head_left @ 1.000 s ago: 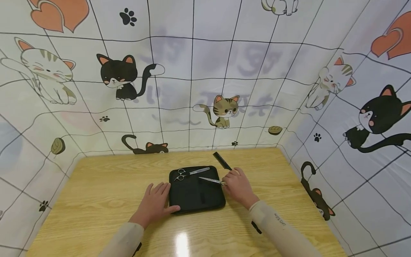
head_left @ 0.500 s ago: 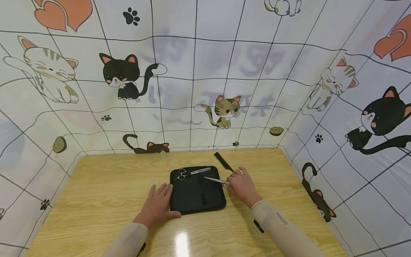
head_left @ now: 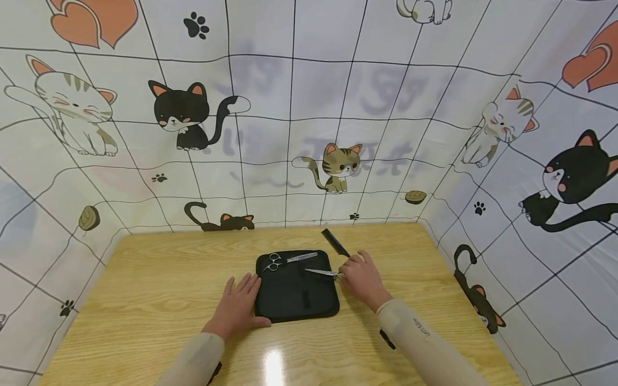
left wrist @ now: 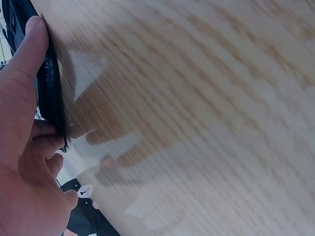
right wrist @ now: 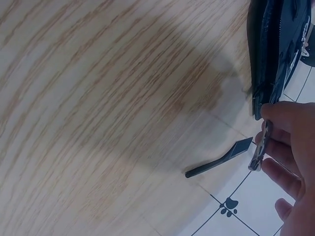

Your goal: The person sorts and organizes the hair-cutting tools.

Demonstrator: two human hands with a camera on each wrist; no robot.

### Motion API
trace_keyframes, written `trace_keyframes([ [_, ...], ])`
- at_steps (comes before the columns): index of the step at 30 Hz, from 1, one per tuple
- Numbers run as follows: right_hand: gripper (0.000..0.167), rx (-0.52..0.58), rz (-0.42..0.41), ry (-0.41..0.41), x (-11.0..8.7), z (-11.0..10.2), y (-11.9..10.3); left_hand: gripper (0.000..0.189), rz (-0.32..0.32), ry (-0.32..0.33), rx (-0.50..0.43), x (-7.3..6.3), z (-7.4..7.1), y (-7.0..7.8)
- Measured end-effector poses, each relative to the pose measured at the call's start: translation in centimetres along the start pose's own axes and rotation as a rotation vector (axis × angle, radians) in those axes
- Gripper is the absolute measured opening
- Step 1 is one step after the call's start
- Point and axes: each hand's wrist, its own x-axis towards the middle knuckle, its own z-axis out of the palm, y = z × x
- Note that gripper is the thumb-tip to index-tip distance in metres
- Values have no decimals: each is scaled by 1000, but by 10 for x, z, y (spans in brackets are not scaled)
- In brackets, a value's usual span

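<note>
A flat black zippered case (head_left: 285,300) lies on the table in front of me. My left hand (head_left: 237,308) rests at its left side, fingers straight along the edge and thumb (left wrist: 33,46) at the near corner. My right hand (head_left: 363,277) pinches a pair of silver scissors (head_left: 321,272) by the handle end, at the case's right side. Their blades point left over the case. In the right wrist view, the scissors' handle (right wrist: 261,147) shows between thumb and fingers. Thinning shears (head_left: 294,259) lie across the upper part of the case, with their finger rings to the left.
A black comb (head_left: 334,241) lies on the table just beyond my right hand. The wooden table (head_left: 174,279) meets cloth walls (head_left: 270,139) printed with cartoon cats at the back and both sides.
My right hand has shifted slightly right with the scissors, so their tips sit a little further right over the case. My left hand stays at the case's left edge.
</note>
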Motion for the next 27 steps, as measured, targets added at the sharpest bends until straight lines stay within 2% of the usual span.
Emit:
trace_keyframes([
  [10,12,-52,-44,63,5,6,-3,108,14,-12,-11,-2,-6,4],
  [18,12,-82,-57,123,10,13,-5,108,4,-19,-12,-1,-3,3],
  [27,16,-114,-84,132,17,15,-9,109,1,-17,-17,0,-1,1],
])
